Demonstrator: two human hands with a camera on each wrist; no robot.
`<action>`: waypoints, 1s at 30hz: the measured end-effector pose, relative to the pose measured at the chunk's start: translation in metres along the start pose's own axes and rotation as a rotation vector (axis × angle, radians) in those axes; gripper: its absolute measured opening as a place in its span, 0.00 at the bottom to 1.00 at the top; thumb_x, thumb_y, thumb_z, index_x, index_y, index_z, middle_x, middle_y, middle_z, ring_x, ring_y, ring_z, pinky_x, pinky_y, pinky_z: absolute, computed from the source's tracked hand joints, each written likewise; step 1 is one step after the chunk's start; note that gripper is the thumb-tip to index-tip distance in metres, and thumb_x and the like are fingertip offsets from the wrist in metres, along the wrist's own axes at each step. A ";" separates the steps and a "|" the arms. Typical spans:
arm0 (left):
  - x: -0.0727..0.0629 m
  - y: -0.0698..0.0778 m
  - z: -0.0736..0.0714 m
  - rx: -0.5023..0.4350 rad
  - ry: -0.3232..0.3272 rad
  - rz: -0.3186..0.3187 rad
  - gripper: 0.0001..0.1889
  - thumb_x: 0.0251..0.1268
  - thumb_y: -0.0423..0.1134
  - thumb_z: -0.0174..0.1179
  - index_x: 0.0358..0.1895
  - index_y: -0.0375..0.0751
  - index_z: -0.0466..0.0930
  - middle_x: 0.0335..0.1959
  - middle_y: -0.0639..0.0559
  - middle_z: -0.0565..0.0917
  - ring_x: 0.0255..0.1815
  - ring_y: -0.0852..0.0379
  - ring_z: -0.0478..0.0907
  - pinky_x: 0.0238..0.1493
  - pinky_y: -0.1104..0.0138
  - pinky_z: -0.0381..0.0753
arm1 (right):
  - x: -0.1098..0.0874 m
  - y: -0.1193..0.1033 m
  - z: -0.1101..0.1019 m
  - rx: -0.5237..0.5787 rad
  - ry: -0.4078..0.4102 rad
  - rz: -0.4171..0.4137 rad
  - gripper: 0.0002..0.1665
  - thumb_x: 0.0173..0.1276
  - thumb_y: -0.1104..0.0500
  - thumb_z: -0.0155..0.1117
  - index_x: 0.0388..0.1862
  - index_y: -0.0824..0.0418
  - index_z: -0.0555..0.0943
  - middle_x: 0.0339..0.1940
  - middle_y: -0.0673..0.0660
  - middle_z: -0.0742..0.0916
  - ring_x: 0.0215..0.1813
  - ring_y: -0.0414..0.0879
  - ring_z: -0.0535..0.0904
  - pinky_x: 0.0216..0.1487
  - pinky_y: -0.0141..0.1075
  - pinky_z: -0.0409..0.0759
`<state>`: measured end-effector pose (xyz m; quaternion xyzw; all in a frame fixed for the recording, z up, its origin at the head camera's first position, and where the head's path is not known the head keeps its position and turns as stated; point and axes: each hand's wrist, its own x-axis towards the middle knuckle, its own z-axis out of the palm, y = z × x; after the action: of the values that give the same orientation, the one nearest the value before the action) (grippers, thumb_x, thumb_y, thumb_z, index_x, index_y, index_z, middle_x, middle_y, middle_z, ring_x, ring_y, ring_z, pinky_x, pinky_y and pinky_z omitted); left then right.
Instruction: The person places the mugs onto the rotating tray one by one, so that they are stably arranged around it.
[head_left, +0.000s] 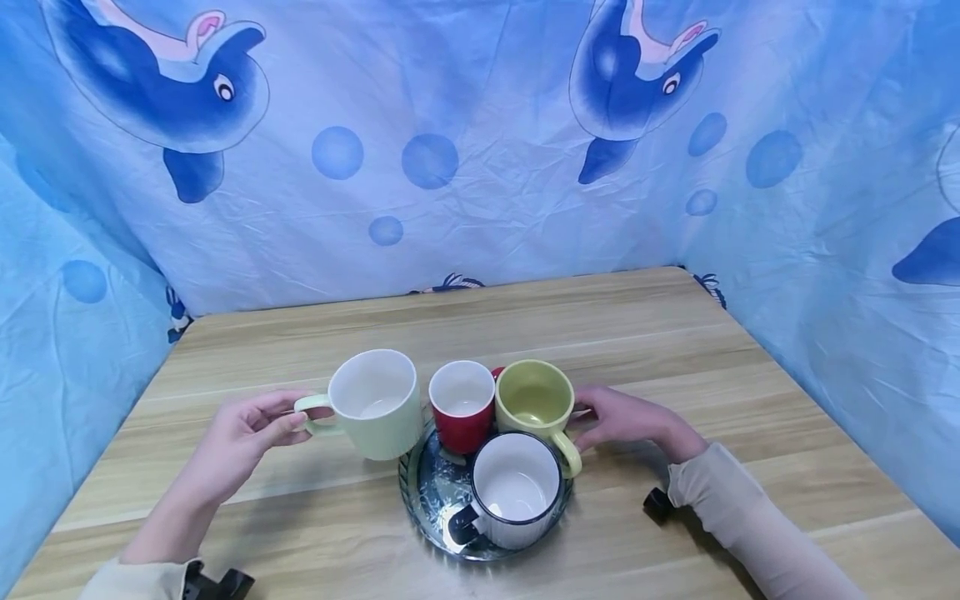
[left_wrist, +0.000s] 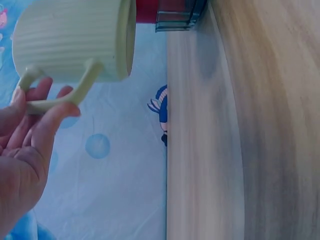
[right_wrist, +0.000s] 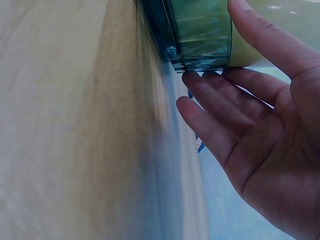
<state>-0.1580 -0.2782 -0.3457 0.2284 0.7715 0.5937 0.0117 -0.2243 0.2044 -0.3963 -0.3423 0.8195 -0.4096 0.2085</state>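
Note:
My left hand (head_left: 240, 440) grips the handle of a ribbed pale green mug (left_wrist: 70, 40), holding it raised above the table at the left edge of a round clear tray (head_left: 429, 487). On the tray stand a red mug (head_left: 459, 429) with a white inside, a yellow-green mug (head_left: 534, 387) and a white mug (head_left: 517, 479) with a black rim and handle. At the tray's right side, my right hand (head_left: 630, 417) has its thumb against the yellow-green mug. Its fingers (right_wrist: 215, 100), fairly straight, reach the tray's wall in the right wrist view.
The wooden table (head_left: 675, 350) extends around the tray, its back edge meeting a blue curtain (head_left: 487, 225) printed with dolphins. Curtain also borders the left and right sides. A black wrist strap piece (head_left: 658, 506) shows by the right sleeve.

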 end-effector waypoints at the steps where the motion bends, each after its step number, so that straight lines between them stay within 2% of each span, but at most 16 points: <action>1: -0.001 0.000 0.001 0.000 -0.014 0.006 0.16 0.71 0.25 0.50 0.55 0.41 0.80 0.45 0.61 0.88 0.47 0.69 0.84 0.42 0.73 0.86 | 0.000 0.000 0.000 0.007 -0.002 -0.003 0.38 0.54 0.57 0.75 0.60 0.71 0.73 0.57 0.65 0.83 0.59 0.52 0.80 0.64 0.42 0.79; 7: 0.000 0.004 0.006 0.002 -0.084 0.032 0.16 0.69 0.24 0.51 0.53 0.40 0.81 0.45 0.62 0.88 0.45 0.69 0.84 0.43 0.72 0.86 | -0.001 -0.001 0.000 0.025 -0.003 0.001 0.38 0.55 0.57 0.75 0.60 0.73 0.73 0.56 0.67 0.82 0.59 0.54 0.80 0.64 0.42 0.79; 14: 0.005 0.006 0.016 -0.040 -0.169 0.082 0.17 0.66 0.20 0.51 0.52 0.39 0.81 0.46 0.63 0.86 0.45 0.67 0.84 0.44 0.71 0.87 | 0.000 -0.002 -0.001 0.002 0.003 0.001 0.36 0.54 0.58 0.75 0.59 0.72 0.73 0.56 0.66 0.83 0.59 0.57 0.80 0.63 0.42 0.79; 20: 0.009 0.002 0.020 -0.065 -0.193 0.080 0.19 0.66 0.20 0.51 0.52 0.43 0.82 0.45 0.63 0.87 0.45 0.68 0.84 0.45 0.72 0.86 | 0.001 -0.003 -0.001 0.000 0.001 0.003 0.36 0.54 0.58 0.75 0.59 0.72 0.74 0.55 0.66 0.83 0.58 0.56 0.80 0.63 0.42 0.79; 27: 0.012 0.001 0.025 -0.038 -0.201 0.061 0.16 0.66 0.23 0.53 0.51 0.41 0.82 0.44 0.65 0.86 0.43 0.69 0.84 0.43 0.71 0.87 | 0.001 -0.004 -0.001 0.011 0.003 0.018 0.37 0.54 0.58 0.75 0.60 0.72 0.73 0.56 0.66 0.82 0.58 0.58 0.80 0.63 0.43 0.79; 30: 0.013 -0.001 0.027 -0.041 -0.202 0.058 0.16 0.66 0.23 0.54 0.50 0.44 0.83 0.43 0.67 0.86 0.43 0.69 0.84 0.43 0.72 0.87 | 0.001 -0.004 -0.001 0.014 -0.001 0.019 0.36 0.54 0.59 0.75 0.60 0.72 0.73 0.56 0.66 0.82 0.59 0.58 0.80 0.63 0.43 0.79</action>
<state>-0.1621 -0.2491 -0.3507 0.3091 0.7472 0.5833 0.0770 -0.2247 0.2028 -0.3927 -0.3334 0.8197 -0.4133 0.2149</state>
